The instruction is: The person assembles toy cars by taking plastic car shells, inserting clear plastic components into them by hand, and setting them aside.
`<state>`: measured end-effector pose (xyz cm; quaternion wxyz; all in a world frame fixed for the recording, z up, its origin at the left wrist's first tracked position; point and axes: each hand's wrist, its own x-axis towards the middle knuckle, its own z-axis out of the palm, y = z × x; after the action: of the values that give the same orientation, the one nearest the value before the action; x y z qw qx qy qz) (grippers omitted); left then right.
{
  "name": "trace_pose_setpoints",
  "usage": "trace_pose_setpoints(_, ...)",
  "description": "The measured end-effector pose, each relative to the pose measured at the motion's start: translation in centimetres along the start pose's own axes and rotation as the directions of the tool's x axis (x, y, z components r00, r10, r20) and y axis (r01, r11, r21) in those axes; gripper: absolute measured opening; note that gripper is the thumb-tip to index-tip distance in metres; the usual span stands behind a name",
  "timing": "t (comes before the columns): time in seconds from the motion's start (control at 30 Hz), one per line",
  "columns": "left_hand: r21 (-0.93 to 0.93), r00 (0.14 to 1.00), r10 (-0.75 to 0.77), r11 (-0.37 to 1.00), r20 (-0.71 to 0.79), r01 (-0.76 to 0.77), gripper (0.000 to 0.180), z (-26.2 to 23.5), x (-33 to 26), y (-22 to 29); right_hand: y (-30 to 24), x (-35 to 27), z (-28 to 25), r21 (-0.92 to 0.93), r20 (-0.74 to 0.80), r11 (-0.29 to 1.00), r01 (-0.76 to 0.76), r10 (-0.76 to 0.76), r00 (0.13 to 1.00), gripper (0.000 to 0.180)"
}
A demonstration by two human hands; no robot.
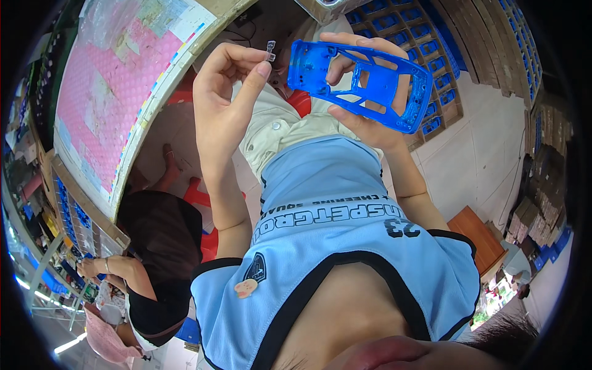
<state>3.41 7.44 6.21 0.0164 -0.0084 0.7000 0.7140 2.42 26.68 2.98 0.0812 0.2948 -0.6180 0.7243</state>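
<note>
Above our lap, we judge fitting underway: our left hand [225, 102] pinches a small clear clip [271, 50], our right hand [364, 92] grips the blue toy-car shell [364, 83]; next, align them precisely.

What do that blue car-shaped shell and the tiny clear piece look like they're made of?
The blue car-shaped shell in the right hand looks like moulded translucent plastic: glossy highlights, light passing through its thin walls, clean window cut-outs. The tiny clear piece pinched by the left hand seems to be colourless see-through plastic, though it is too small to be sure.
</note>
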Motion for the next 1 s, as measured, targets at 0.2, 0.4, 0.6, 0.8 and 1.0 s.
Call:
trace_pose_setpoints(0.2, 0.071, 1.000, 0.026, 0.997, 0.004, -0.026, 0.016, 0.7, -0.1, 0.3, -0.6, 0.0, 0.4, -0.082, 0.031, 0.996, 0.031, -0.028, 0.999, 0.068)
trace_pose_setpoints(0.4, 0.086, 0.994, 0.052, 0.994, 0.093, -0.060, 0.027, 0.7, 0.0, 0.3, -0.5, 0.1, 0.7, -0.044, 0.062, 0.997, 0.064, -0.062, 0.996, 0.072)
trace_pose_setpoints(0.6, -0.051, 0.999, 0.037, 0.998, 0.016, -0.036, 0.019, 1.3, 0.0, 0.2, -0.5, -0.1, 0.7, -0.031, 0.059, 0.999, 0.032, -0.030, 0.998, 0.072)
trace_pose_setpoints(0.8, -0.103, 0.991, 0.052, 0.993, -0.126, -0.065, 0.009, 2.0, 0.0, -0.2, -0.7, -0.2, 0.7, -0.093, 0.034, 0.994, 0.053, -0.050, 0.998, 0.070)
trace_pose_setpoints(1.0, 0.057, 0.981, 0.137, 0.990, -0.137, -0.130, 0.009, 2.2, -0.2, -0.8, -0.9, -0.4, 0.8, -0.172, 0.015, 0.979, 0.112, -0.112, 0.994, 0.068)
